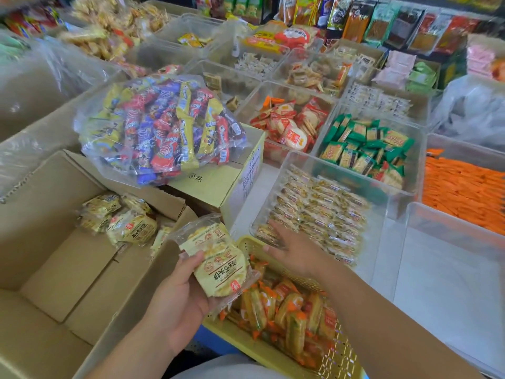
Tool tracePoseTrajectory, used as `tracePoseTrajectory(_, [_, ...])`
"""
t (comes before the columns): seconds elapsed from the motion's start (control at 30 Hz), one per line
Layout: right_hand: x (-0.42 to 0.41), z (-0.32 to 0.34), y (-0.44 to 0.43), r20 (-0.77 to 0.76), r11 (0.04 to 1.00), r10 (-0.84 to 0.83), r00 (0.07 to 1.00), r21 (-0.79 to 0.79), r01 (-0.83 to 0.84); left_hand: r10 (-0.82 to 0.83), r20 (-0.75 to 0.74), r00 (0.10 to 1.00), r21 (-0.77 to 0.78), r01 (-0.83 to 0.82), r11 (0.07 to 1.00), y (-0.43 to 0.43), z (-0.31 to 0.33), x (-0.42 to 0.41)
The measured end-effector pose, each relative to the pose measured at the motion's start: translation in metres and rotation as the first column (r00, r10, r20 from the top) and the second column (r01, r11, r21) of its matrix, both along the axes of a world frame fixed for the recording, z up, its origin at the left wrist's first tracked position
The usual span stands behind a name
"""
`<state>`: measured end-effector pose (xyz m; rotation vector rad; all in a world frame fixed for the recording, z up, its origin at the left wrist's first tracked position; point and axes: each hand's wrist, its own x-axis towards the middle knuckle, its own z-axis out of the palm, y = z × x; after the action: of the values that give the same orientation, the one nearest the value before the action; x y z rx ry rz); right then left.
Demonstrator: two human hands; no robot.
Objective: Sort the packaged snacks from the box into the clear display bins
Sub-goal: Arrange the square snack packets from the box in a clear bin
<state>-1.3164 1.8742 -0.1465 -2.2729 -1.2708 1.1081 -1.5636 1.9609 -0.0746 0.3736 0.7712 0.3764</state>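
Yellow snack packs [216,265] | in left grip [177,294] | right grip [291,253] at bin [379,236]

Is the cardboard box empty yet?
Nearly empty: a few yellow packets lie at the far side of the cardboard box; its remaining floor is bare.

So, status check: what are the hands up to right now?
Left hand grips yellow round cracker packets. Right hand open at near corner of clear plastic bin. Nothing seems in the way.
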Motion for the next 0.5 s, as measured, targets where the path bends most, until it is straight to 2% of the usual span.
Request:
tracePoseTrajectory(0.13, [-0.004, 0.006, -0.011, -0.082, 0.980, -0.134, 0.988, 0.140, 0.144, -0.009, -0.023, 1.000, 0.018, 0.010, 1.000, 0.000, 0.004, 0.003])
tracePoseTrajectory(0.23, [-0.007, 0.019, -0.025, 0.004, 0.946, -0.273, 0.962, 0.185, 0.268, -0.010, -0.057, 0.998, 0.027, 0.012, 1.000, 0.000, 0.006, 0.003])
tracePoseTrajectory(0.3, [-0.018, 0.033, -0.036, 0.037, 0.894, -0.342, 0.939, 0.322, 0.313, -0.016, -0.072, 0.997, 0.033, 0.018, 0.999, -0.001, 0.007, 0.004])
tracePoseTrajectory(0.37, [-0.038, 0.048, -0.047, -0.013, 0.847, -0.288, 0.957, 0.463, 0.261, -0.013, -0.103, 0.995, 0.032, 0.017, 0.999, -0.003, 0.006, 0.005])
tracePoseTrajectory(0.43, [-0.060, 0.061, -0.055, -0.029, 0.842, -0.102, 0.994, 0.529, 0.101, -0.009, -0.133, 0.991, 0.031, 0.013, 0.999, -0.004, 0.005, 0.008])
tracePoseTrajectory(0.5, [-0.076, 0.064, -0.059, 0.124, 0.815, 0.063, 0.990, 0.566, -0.122, -0.035, -0.153, 0.988, 0.040, 0.042, 0.998, -0.006, 0.006, 0.012])
